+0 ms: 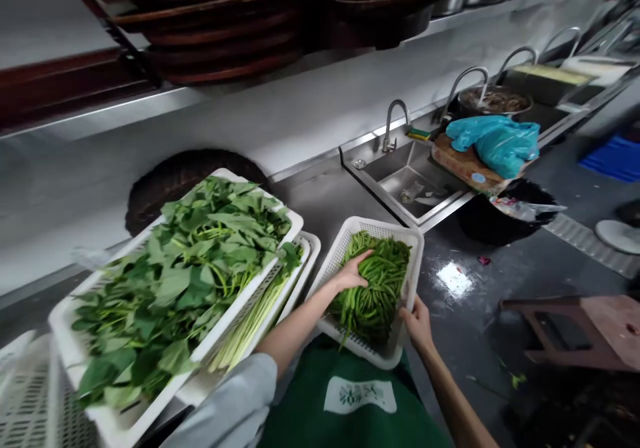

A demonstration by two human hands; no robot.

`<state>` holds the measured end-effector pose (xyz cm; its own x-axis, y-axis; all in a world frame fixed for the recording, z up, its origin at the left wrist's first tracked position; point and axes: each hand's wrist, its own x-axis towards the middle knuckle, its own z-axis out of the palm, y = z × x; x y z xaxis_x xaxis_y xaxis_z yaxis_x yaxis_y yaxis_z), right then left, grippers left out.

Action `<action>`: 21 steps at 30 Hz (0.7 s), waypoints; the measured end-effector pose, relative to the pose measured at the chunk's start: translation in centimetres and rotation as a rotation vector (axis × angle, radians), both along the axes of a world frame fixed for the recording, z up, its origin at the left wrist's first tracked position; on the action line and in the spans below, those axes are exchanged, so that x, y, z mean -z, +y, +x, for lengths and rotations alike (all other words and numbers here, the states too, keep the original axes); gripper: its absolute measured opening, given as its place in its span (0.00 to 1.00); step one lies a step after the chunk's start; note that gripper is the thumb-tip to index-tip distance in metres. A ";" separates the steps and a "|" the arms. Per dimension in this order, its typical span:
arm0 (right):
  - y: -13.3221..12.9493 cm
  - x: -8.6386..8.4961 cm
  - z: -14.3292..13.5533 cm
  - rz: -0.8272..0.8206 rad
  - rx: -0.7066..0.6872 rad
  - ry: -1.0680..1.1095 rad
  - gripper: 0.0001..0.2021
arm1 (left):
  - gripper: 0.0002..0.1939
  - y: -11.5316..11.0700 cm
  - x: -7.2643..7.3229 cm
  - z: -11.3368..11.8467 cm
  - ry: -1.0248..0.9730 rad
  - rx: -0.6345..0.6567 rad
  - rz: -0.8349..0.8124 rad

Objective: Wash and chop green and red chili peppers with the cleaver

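Note:
A white perforated plastic basket (357,225) is tilted in front of my green apron, at the counter's edge. Inside it lies a heap of thin green chili peppers (383,288). My left hand (351,275) rests on the heap's left side, thumb and forefinger spread apart; the other fingers are partly hidden. On the basket's right side, my right hand (417,321) grips the wall near the lower corner, thumb on the rim. To the left, another white basket (295,225) full of leafy greens (185,268) sits over a basket of long green stalks (255,318).
A steel sink (410,175) with a faucet (393,125) lies beyond the basket. A blue plastic bag (505,145) sits on a wooden board beside it. A black bin (493,225) and a brown stool (550,331) stand right. Overhead runs a shelf with stacked dark bowls (225,41).

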<state>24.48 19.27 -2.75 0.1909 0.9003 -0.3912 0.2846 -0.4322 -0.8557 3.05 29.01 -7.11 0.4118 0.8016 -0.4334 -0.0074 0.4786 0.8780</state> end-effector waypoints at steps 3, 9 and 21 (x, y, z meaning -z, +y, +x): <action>6.7 2.7 1.2 0.026 -0.102 0.052 0.24 | 0.52 4.7 2.3 -0.8 -0.041 -0.133 -0.123; 17.7 10.0 3.5 -0.075 -0.265 0.117 0.18 | 0.39 10.7 7.2 -1.7 -0.083 -0.403 -0.317; 29.1 9.7 -1.8 -0.122 -0.399 0.174 0.23 | 0.41 12.1 6.2 -3.7 -0.107 -0.705 -0.360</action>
<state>22.67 48.32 -12.44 -0.2400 0.8353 -0.4947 0.3063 -0.4184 -0.8550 -0.66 41.10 -13.35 -0.0861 0.7070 -0.7020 -0.4898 0.5835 0.6478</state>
